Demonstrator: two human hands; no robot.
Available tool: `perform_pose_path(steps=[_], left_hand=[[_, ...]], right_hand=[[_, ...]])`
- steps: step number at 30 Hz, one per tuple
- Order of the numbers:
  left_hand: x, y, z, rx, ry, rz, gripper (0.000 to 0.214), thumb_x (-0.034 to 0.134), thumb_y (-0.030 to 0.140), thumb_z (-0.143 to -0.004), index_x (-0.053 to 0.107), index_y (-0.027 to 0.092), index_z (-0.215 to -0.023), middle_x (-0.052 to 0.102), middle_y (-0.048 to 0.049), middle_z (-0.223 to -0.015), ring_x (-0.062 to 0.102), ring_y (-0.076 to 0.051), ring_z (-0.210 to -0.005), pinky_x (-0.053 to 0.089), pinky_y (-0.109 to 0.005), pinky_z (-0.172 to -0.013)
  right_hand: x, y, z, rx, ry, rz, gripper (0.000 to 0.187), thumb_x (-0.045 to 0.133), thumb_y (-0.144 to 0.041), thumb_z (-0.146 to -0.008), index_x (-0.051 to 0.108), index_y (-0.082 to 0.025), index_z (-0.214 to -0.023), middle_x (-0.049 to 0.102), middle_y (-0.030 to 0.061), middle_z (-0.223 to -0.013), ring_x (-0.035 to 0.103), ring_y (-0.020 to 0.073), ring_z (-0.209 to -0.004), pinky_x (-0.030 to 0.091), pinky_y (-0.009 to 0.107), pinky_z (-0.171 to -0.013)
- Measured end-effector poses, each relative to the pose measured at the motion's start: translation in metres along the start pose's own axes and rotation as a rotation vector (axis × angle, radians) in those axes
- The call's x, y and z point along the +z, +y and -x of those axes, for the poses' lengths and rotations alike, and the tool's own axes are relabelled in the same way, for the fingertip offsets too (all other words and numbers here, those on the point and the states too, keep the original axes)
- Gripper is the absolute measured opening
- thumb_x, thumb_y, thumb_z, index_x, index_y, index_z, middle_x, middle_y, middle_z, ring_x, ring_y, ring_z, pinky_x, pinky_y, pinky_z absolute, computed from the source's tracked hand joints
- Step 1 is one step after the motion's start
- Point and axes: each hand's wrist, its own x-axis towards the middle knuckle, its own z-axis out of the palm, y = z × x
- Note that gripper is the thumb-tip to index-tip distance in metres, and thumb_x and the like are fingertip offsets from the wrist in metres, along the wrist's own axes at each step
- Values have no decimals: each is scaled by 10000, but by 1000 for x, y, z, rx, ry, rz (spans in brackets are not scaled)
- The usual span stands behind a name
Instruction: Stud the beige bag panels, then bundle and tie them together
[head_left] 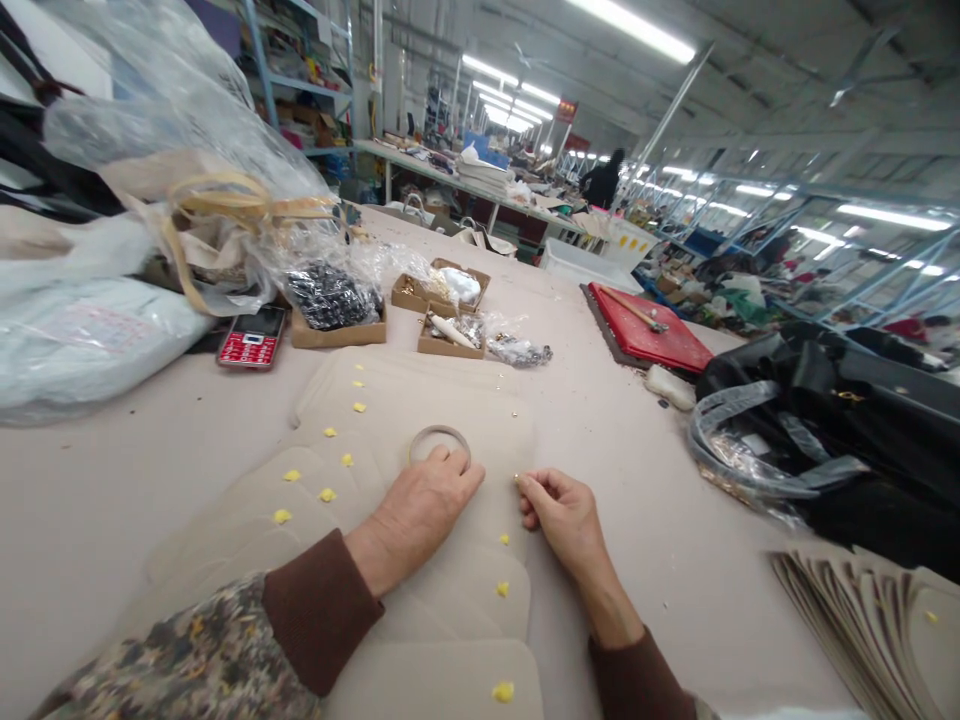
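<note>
While tight, right grip (561, 512) (tiny piece (517, 479)).

Fluorescent tubes (634, 28) glare white overhead against a dim ceiling (922, 110), leaving only faint, soft shadows on the beige panels (450, 600). Highlights streak the clear plastic bag (180, 90) at far left. Wide-angle distortion stretches the edges, and the far right is soft.

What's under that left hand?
Beige panels lie beneath the left hand, which covers the near side of a ring; the ring's far rim shows. Anything else underneath is hidden.
</note>
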Motion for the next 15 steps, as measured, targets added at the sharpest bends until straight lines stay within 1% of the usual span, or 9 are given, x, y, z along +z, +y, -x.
perform_pose_path(steps=[3, 7, 9, 10, 12, 13, 15], left_hand=[[0, 2, 1, -15, 2, 10, 159, 449, 59, -909, 572, 159, -907, 602, -85, -939, 534, -233, -880, 475, -328, -685], [6, 2, 2, -23, 17, 30, 188, 438, 35, -893, 577, 158, -925, 593, -87, -938, 522, -234, -883, 472, -324, -668], [8, 0, 3, -22, 30, 39, 199, 439, 25, -882, 577, 161, -929, 590, -82, -928, 516, -229, -879, 468, -321, -669], [9, 0, 4, -19, 37, 43, 203, 439, 23, -878, 577, 162, -932, 591, -80, -925, 514, -225, -876, 466, -319, -672], [9, -1, 5, -16, 43, 43, 209, 438, 18, -873, 576, 162, -935, 594, -78, -925, 512, -221, -872, 465, -321, -683], [8, -1, 6, -16, 40, 42, 210, 437, 18, -872, 576, 160, -936, 596, -79, -928, 513, -222, -873, 466, -324, -688], [5, -1, 6, -20, 21, 46, 211, 430, 17, -875, 578, 157, -929, 601, -84, -928, 517, -227, -872, 469, -330, -688]], right_hand=[[5, -4, -2, -71, 42, 169, 328, 595, -476, -793, 661, -159, -741, 582, -20, -531, 515, 113, -428, 426, 214, -426], [9, -5, -6, -198, 81, 366, 282, 549, -410, -818, 681, -176, -734, 644, 6, -584, 549, 132, -474, 422, 227, -461], [8, -4, -7, -225, 99, 410, 244, 552, -386, -821, 683, -181, -815, 635, -7, -569, 564, 141, -485, 424, 232, -480], [8, -2, -7, -221, 116, 418, 242, 567, -382, -816, 673, -179, -893, 616, -22, -544, 564, 145, -477, 423, 234, -481], [5, 0, -4, -176, 151, 384, 305, 591, -403, -813, 630, -175, -1012, 586, -48, -516, 560, 151, -452, 417, 236, -463], [4, 1, -2, -146, 154, 348, 316, 589, -426, -821, 620, -177, -1014, 588, -49, -521, 562, 152, -448, 416, 236, -454], [2, 2, 4, -119, 127, 295, 291, 561, -459, -847, 639, -185, -907, 627, -21, -568, 580, 152, -475, 428, 237, -469]])
